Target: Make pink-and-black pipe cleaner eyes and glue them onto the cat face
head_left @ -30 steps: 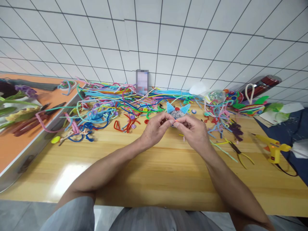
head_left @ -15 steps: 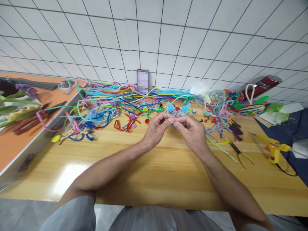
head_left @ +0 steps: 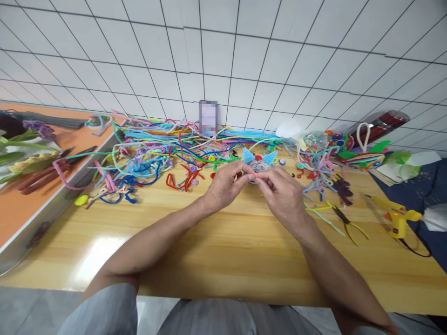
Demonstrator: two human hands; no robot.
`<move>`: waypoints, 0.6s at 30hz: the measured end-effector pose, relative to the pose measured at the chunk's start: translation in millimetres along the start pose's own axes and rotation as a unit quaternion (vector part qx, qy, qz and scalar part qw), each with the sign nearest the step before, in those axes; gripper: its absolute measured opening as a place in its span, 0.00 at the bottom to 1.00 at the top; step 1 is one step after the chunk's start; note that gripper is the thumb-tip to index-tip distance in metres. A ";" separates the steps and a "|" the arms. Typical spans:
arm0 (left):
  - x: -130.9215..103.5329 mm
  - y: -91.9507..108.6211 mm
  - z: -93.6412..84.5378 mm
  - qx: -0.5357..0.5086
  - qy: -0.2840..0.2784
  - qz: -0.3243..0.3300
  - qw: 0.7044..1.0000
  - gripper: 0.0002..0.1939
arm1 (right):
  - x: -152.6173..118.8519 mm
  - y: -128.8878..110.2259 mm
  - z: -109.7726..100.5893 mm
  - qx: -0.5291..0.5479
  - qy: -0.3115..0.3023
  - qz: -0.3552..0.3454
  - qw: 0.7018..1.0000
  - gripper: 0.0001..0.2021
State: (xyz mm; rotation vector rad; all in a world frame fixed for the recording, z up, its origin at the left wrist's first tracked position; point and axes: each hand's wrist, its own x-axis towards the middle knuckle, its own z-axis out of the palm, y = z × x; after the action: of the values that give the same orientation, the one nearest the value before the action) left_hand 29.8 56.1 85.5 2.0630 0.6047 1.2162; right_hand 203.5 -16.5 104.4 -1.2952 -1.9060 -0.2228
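Between the fingertips of both hands is a small pink piece, mostly covered, perhaps a bit of pipe cleaner. My left hand pinches it from the left, thumb against forefinger. From the right, my right hand has thumb and fingers closed on it too. Just beyond the fingertips sits a clear, silvery round craft piece, partly hidden by the hands. It carries two light-blue pointed ears made of ridged, fuzzy material and a red round part between them.
Loose pipe cleaners heap along the back, with a phone propped against the tiled wall. Yellow-handled pliers and a yellow glue gun lie at right. An orange-bottomed tray stands at left.
Both hands have shifted slightly, my right hand a little to the right and lower. The pink piece between the fingertips has moved slightly right. Everything else lies as before.
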 end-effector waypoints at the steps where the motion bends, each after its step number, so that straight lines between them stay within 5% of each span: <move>1: 0.0 -0.1 0.1 -0.002 0.004 0.001 1.000 0.06 | -0.1 -0.3 0.3 0.002 0.001 0.000 1.000 0.05; 7: -2.0 2.1 1.0 -0.034 0.043 0.000 0.998 0.07 | 0.8 -4.3 2.3 0.052 0.028 0.037 0.998 0.03; 12: -7.2 4.0 9.7 -0.140 0.078 -0.077 0.984 0.13 | 0.2 -6.0 5.9 0.132 0.025 0.121 0.983 0.02; 18: -7.7 0.4 16.1 -0.268 0.063 -0.119 0.954 0.18 | -1.4 -4.0 5.5 0.161 0.012 0.154 0.975 0.05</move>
State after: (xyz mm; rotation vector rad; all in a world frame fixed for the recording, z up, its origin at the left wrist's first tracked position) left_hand 40.5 45.8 75.7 1.4271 0.4952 1.2113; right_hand 197.6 -16.4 100.9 -1.3325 -1.6107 0.2209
